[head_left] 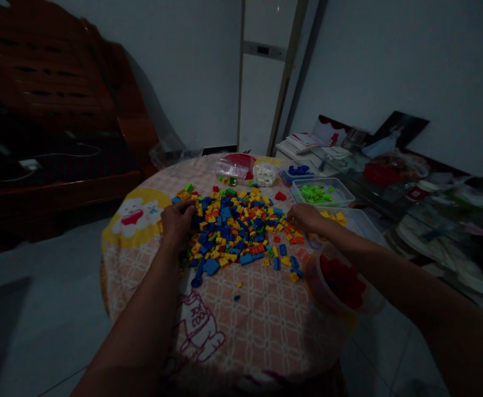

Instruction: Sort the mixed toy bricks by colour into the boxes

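Observation:
A heap of building bricks [233, 220], mostly blue and yellow with some orange and green, is spread over the round table [262, 325]. At the heap's left edge, my left hand [177, 218] has its fingers curled in among the bricks; anything in them is hidden. My right hand [305, 216] reaches to the heap's right edge, fingers bent together beside some orange bricks [296, 238]. What it holds, if anything, is too dark to make out. Close to my right forearm stands a round clear tub of red bricks [343, 281].
Behind my right hand are a box of bright green bricks [316, 193] and a box with yellow bricks [334, 216]. White bricks [265, 174] and blue bricks [300, 170] sit at the back. A cluttered glass table [349, 162] adjoins on the right; a wooden bench [59, 110] stands left.

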`<state>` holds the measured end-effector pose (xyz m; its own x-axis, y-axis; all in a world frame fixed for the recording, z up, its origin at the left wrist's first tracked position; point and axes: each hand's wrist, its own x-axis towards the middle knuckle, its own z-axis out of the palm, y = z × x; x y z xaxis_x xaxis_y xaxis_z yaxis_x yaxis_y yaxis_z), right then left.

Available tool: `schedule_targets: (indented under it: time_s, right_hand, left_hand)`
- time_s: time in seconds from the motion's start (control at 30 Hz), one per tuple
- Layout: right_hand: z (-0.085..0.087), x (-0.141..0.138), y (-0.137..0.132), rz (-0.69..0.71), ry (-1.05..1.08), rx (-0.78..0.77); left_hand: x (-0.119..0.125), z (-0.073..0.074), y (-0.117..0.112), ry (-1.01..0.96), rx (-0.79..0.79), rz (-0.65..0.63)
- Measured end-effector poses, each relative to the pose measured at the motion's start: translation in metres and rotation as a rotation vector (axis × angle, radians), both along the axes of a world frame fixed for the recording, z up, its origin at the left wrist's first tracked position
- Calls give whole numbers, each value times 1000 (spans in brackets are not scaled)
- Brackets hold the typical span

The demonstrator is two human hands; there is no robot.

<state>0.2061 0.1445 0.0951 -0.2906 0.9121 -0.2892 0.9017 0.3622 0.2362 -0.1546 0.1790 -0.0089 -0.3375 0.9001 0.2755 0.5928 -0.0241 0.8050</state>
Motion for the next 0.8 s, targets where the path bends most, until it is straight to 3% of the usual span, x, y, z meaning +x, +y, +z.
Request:
schedule_targets:
  time_s: [0.2, 0.33, 0.57, 0.8]
  right_hand:
    - [-16, -9, 13, 30, -28, 1]
    - [-17, -12, 12, 58, -28, 0]
    - [11, 6, 10, -26, 43, 76]
    - [33, 58, -7, -178, 136, 163]
  left_hand:
    - [0, 2, -1, 8, -6, 3]
    - [1, 4, -2, 24, -13, 3]
    - [1, 5, -2, -5, -22, -5]
    - [1, 4, -3, 14, -12, 2]
